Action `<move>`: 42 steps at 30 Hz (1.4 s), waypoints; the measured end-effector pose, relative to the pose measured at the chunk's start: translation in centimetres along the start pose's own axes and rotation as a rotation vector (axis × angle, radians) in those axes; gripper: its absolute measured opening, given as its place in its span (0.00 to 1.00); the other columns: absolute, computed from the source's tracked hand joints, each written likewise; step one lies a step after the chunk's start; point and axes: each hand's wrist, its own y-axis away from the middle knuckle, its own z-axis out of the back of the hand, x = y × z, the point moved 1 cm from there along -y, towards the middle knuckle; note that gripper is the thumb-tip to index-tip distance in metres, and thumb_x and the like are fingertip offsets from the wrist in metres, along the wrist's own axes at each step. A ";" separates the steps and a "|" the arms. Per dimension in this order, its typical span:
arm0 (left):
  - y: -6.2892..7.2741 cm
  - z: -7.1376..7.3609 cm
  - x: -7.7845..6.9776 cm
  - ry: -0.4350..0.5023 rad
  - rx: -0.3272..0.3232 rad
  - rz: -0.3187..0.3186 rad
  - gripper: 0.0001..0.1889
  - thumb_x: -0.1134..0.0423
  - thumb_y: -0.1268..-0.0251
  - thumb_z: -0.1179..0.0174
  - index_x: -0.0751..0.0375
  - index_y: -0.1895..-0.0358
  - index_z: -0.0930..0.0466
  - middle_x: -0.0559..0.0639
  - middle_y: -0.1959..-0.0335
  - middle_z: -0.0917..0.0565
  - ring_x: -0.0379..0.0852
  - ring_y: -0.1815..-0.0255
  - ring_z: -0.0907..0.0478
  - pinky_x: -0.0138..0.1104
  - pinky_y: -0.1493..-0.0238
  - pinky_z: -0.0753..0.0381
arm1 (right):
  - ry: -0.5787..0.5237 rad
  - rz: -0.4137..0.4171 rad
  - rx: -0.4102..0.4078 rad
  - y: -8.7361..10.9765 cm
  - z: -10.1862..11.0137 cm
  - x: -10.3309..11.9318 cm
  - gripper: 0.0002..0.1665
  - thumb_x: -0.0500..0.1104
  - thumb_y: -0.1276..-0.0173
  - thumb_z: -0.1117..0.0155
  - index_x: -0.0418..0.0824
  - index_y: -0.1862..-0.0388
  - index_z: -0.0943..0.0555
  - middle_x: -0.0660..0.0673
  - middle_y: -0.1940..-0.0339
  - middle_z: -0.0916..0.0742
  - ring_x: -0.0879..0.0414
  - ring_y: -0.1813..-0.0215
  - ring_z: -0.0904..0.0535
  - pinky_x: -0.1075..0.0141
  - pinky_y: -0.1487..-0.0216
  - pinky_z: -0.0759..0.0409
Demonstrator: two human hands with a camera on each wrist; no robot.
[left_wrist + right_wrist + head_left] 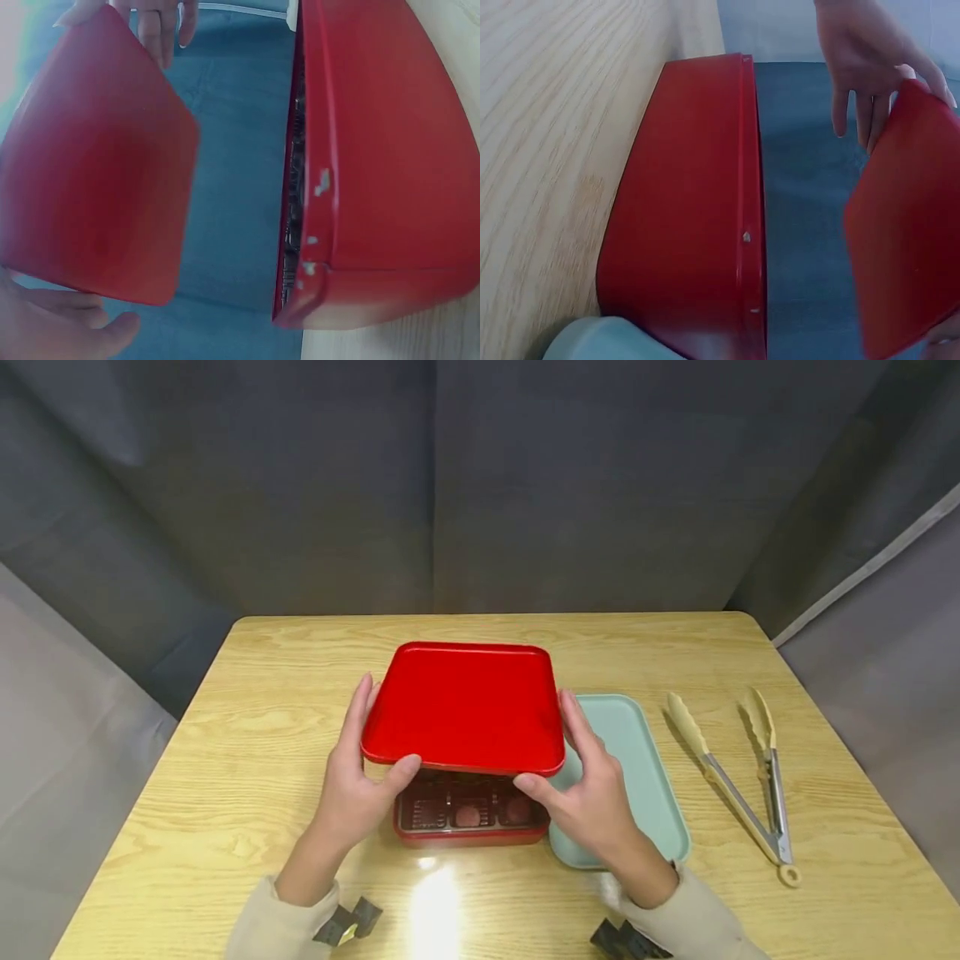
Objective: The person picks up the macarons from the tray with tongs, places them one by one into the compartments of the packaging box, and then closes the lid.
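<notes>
A red square lid (465, 706) is held up between both hands, apart from the red box (471, 838) beneath it. My left hand (356, 789) grips the lid's left side, thumb at the near corner. My right hand (596, 793) grips its right side in the same way. Under the lid's near edge, a dark divided insert shows in the box, with small round pinkish pieces (467, 816) in some compartments; the lid hides the rest. In the left wrist view, a wide gap separates the lid (105, 165) from the box (397, 150), whose rim has chipped paint.
A pale green tray (637, 777) lies right of the box, partly behind my right hand. Farther right, tongs (780, 810) with cream tips lie spread on the wooden table (247, 760). Grey curtains (480, 485) hang behind the table and at both sides.
</notes>
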 end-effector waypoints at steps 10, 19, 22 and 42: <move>0.1 -0.2 0.0 -0.190 -0.096 -0.184 0.34 0.61 0.29 0.53 0.59 0.25 0.57 0.63 0.34 0.32 0.55 0.33 0.34 0.46 0.31 0.33 | 0.048 0.150 -0.111 -0.2 0.2 0.1 0.49 0.64 0.38 0.44 0.34 0.28 0.41 0.35 0.40 0.21 0.43 0.39 0.25 0.81 0.37 0.33; 0.0 -0.1 -0.7 -0.253 -0.088 0.046 0.37 0.60 0.27 0.55 0.47 0.24 0.68 0.50 0.23 0.55 0.59 0.31 0.38 0.54 0.32 0.36 | 0.341 0.552 -0.182 -0.6 0.2 -0.5 0.34 0.52 0.30 0.45 0.38 0.30 0.35 0.32 0.47 0.18 0.37 0.46 0.21 0.51 0.36 0.28; 0.3 -0.3 -0.9 -0.292 -0.085 -0.017 0.40 0.61 0.31 0.51 0.51 0.24 0.66 0.56 0.25 0.46 0.59 0.31 0.37 0.55 0.32 0.36 | 0.350 0.516 -0.175 -0.8 0.6 -0.5 0.32 0.51 0.29 0.45 0.29 0.36 0.31 0.32 0.55 0.14 0.39 0.53 0.17 0.47 0.44 0.24; 1.9 -1.5 0.6 -0.290 0.103 -0.214 0.43 0.48 0.43 0.37 0.63 0.28 0.45 0.58 0.27 0.43 0.55 0.25 0.49 0.48 0.28 0.40 | 0.382 -0.119 0.151 -4.4 2.3 -2.8 0.39 0.49 0.34 0.39 0.36 0.29 0.39 0.51 0.86 0.27 0.60 0.87 0.38 0.69 0.86 0.37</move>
